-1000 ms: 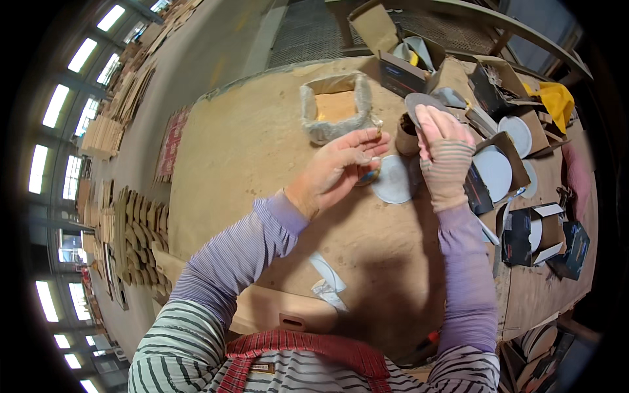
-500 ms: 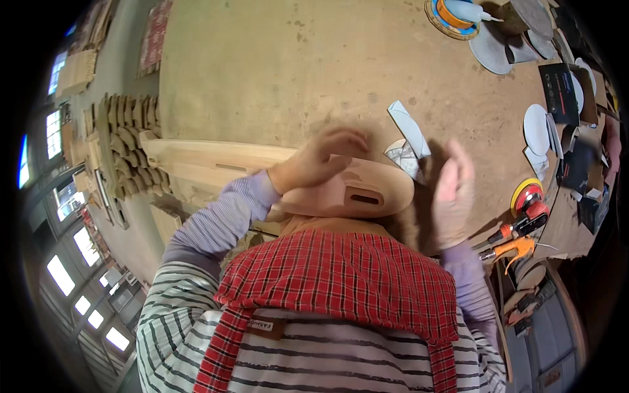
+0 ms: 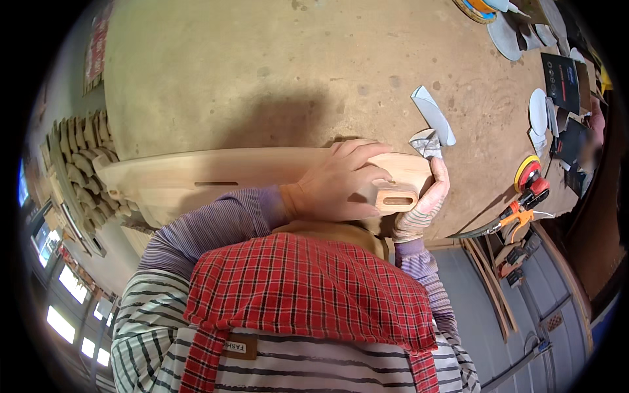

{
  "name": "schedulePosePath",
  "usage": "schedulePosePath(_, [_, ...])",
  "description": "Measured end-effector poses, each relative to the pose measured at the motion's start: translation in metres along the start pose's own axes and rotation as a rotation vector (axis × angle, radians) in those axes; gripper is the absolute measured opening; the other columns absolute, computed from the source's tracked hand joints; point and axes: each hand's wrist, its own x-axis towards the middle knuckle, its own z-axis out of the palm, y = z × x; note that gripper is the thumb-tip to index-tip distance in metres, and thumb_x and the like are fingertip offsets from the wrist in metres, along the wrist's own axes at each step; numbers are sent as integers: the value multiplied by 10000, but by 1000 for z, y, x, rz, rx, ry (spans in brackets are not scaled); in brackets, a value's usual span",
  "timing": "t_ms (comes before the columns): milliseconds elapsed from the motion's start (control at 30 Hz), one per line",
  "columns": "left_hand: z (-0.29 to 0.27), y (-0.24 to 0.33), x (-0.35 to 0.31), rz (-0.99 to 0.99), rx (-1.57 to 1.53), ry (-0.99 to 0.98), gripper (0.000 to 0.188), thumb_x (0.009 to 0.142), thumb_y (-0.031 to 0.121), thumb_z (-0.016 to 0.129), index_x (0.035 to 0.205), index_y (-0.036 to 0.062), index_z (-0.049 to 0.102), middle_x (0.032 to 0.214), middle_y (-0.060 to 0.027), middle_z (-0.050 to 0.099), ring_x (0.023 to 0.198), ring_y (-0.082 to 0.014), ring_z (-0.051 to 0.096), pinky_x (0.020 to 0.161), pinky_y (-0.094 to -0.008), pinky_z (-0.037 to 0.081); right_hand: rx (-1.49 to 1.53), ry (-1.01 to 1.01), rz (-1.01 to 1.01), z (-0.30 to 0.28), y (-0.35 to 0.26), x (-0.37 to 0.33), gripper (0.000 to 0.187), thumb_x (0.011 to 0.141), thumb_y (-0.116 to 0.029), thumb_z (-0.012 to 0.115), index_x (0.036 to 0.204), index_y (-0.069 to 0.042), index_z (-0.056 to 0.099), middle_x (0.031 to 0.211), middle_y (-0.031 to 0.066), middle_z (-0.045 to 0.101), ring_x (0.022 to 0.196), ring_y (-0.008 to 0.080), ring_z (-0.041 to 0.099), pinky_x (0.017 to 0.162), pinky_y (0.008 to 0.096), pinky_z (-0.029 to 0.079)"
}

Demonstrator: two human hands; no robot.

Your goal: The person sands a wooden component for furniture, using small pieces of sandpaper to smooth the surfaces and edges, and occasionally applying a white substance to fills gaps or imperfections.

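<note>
A long pale wooden board (image 3: 262, 167) with a slot in its middle lies crosswise in front of me. Near its right end a raised wooden block (image 3: 397, 199) with a rounded oblong slot shows. My left hand (image 3: 337, 180) rests on the board just left of that block, palm down, with the fingers spread. Around the rounded right end of the board my right hand (image 3: 429, 196) is curled, its fingertips at the far corner. Folded pale abrasive sheets (image 3: 434, 116) lie on the table just beyond that end.
On the wooden table (image 3: 216, 85) at the right are a red and yellow disc sander (image 3: 529, 178), an orange air blow gun (image 3: 519, 221), round sanding discs (image 3: 538, 110) and a black box (image 3: 561, 82). Stacked shaped wood pieces (image 3: 82, 150) stand at the left.
Both hands have come down onto the board's right part; the right hand moved left to its end and closed round it. The view has shifted too.
</note>
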Motion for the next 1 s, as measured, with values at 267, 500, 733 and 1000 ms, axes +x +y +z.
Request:
schedulePosePath(267, [-3, -1, 5, -60, 16, -102, 487, 735, 334, 787, 1167, 139, 676, 1487, -153, 418, 1367, -343, 380, 1075, -458, 309, -48, 22, -16, 2, -2, 0, 532, 1087, -405, 280, 1345, 6, 498, 1406, 124, 451, 1324, 237, 442, 1152, 403, 320])
schedulePosePath(500, [7, -2, 6, -57, 28, -43, 377, 758, 304, 770, 1108, 179, 706, 1441, -108, 495, 1351, -301, 423, 1058, -431, 317, -64, 29, 17, 9, -13, 1, 559, 1088, -433, 260, 1356, -2, 497, 1399, 121, 447, 1329, 235, 435, 1158, 399, 312])
schedulePosePath(733, [-5, -7, 7, -72, 0, -123, 325, 797, 317, 760, 1075, 158, 711, 1470, -127, 468, 1397, -345, 372, 1089, -477, 314, -133, -5, -25, 1, -4, 1, 527, 1082, -396, 297, 1356, 4, 501, 1387, 126, 452, 1318, 242, 442, 1146, 405, 321])
schedulePosePath(1000, [3, -1, 13, -110, -60, -123, 332, 805, 323, 757, 1077, 138, 714, 1491, -170, 438, 1399, -371, 366, 1102, -510, 303, -151, -16, -21, -1, -3, 2, 559, 1088, -415, 257, 1361, 6, 502, 1399, 131, 446, 1331, 251, 432, 1150, 409, 315])
